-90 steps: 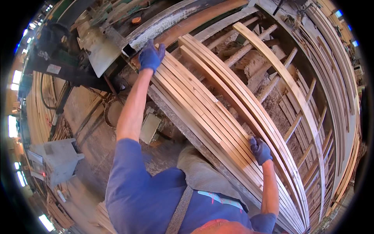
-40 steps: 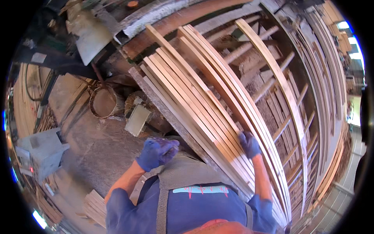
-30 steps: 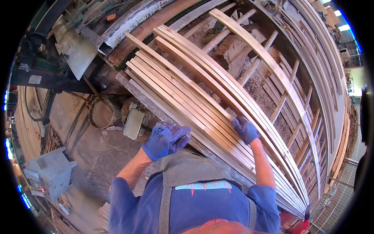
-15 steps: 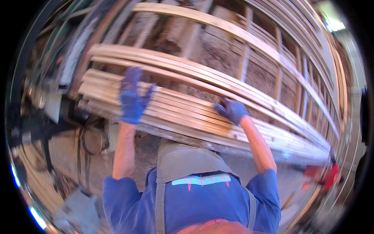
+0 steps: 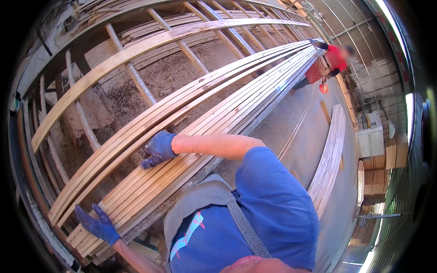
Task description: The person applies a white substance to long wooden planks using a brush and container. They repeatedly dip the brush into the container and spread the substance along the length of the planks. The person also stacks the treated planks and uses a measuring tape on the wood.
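A row of long, pale wooden boards (image 5: 223, 113) lies side by side on the frame in front of me, running from the lower left toward the far right. My left hand (image 5: 98, 225), in a blue glove, is at the near ends of these boards with its fingers spread. Farther along, my right hand (image 5: 159, 149), also gloved, rests over the boards' far edge, fingers apart and partly hidden by the hand itself. Just beyond it, a second group of boards (image 5: 207, 85) runs alongside, with a narrow gap between.
A single board (image 5: 132, 51) lies across the metal rollers (image 5: 140, 84) farther back. At the far right, a co-worker (image 5: 336, 58) in red stands by the boards' other ends, one hand at them. More boards (image 5: 328, 157) lie on the floor at right, near a white cabinet (image 5: 369, 139).
My view has swung to the right, bringing the boards' far ends and the co-worker into sight. Both hands remain at the boards; the right arm now reaches across to the left.
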`<state>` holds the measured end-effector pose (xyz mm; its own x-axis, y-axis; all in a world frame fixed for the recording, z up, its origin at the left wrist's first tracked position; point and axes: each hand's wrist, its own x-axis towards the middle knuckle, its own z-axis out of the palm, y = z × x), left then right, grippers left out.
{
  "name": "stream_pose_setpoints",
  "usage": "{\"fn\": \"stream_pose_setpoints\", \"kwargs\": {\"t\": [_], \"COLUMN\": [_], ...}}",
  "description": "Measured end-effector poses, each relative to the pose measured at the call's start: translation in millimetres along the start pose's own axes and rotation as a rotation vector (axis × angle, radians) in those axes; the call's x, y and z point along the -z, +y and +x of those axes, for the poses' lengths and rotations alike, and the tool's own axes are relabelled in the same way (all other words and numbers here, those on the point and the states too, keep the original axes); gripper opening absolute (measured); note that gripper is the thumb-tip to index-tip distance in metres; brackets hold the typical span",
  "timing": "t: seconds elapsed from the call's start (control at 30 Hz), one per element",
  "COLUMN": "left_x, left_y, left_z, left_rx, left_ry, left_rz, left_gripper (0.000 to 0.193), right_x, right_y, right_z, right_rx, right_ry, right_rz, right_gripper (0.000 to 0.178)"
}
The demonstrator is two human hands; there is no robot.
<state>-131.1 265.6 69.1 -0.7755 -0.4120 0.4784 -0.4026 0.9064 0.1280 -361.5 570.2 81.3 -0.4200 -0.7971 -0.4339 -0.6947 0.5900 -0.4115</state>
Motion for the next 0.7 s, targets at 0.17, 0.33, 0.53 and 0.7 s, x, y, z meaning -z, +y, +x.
{"fn": "stream_pose_setpoints", "kwargs": {"t": [0.17,0.33,0.53,0.7], "left_x": [-3.5,-2.2,-5.7,0.5], "left_y": [0.7,-12.6,5.6,0.6], "left_z": [2.5,-0.1,-5.1,-10.3], "left_rx": [0.005,-0.006,0.024,0.120], "left_ry": [-0.006,-0.018,0.056,0.004], "left_rz": [0.119,0.128,0.046,-0.002], "left_gripper": [0.054,0.055,0.055,0.052], "right_x": [31.4,89.4,50.8,32.4], "right_y": [-21.9,8.1,55.3,49.0], "right_z": [-14.2,41.2,12.3,2.7], "right_rx": [0.073,0.144,-0.355,-0.309], "right_ry": [0.110,0.670,0.144,0.216], "right_rz": [-0.027,0.121,-0.093,-0.082], "right_gripper": [0.048,0.050,0.071,0.070]}}
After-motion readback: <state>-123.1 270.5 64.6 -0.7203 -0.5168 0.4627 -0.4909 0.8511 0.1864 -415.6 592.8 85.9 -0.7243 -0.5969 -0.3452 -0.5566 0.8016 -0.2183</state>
